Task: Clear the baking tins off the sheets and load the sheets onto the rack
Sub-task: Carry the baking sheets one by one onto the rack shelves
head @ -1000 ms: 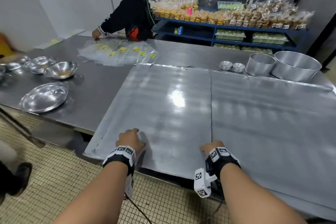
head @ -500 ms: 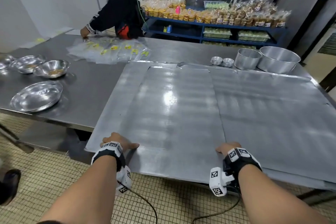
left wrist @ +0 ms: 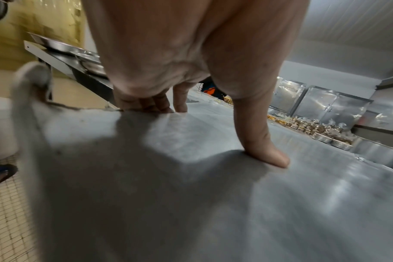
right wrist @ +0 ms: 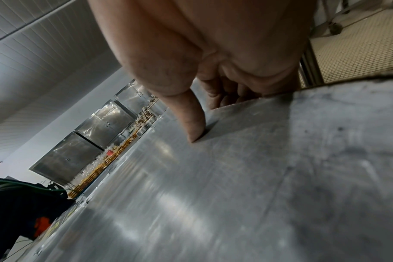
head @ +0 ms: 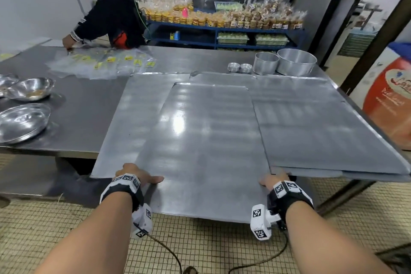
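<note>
Top sheet [head: 206, 144]: large flat metal baking sheet, near edge overhanging the table [head: 73, 122] above the tiled floor [head: 200, 249], far end lying on the sheets beneath.
Left hand [head: 135, 174]: clamped on the sheet's left edge near its front corner, thumb flat on top, fingers [left wrist: 146, 104] curled over the rim.
Right hand [head: 274, 181]: clamped likewise on the right edge, thumb on top; fingers seem tucked under, though the wrist view is blurred.
Lower sheets [head: 311, 129]: stacked flat, right front corner jutting past the table edge.
Baking tins [head: 295, 62]: two round tins and small fluted moulds [head: 239, 67], standing on the table just behind the sheets' far edge.
Left of the sheets: steel bowls [head: 31, 89], plastic bags [head: 106, 62], a second person [head: 111, 15] at the far side.
</note>
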The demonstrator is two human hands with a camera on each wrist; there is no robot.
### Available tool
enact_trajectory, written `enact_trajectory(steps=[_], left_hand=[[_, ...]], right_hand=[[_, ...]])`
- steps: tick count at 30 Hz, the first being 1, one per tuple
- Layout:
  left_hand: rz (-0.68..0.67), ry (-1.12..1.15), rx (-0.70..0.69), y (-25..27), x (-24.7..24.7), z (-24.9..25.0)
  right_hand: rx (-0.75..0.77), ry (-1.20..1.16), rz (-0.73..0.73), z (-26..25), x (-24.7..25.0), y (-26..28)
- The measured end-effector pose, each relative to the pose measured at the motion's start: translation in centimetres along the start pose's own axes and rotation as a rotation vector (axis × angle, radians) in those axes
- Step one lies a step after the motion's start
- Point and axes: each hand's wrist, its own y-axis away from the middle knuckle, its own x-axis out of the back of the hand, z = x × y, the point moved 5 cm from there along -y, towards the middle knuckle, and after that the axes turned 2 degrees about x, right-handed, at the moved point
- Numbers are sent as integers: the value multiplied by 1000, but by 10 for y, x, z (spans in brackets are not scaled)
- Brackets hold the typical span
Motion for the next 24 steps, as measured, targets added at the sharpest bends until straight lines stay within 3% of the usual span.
enact_trajectory(steps=[8, 15, 18, 24], left_hand=[[61, 70, -164, 23, 11, 29], [-64, -35, -224, 22, 24, 66], [-81, -48, -279, 12, 38, 80], [-151, -130, -450, -26, 43, 112]], right_hand=[[-147, -36, 33, 52, -1, 34], [-274, -33, 64, 59, -12, 56], [-346, -104, 173, 55, -18, 70], [-342, -226, 191, 48, -50, 84]])
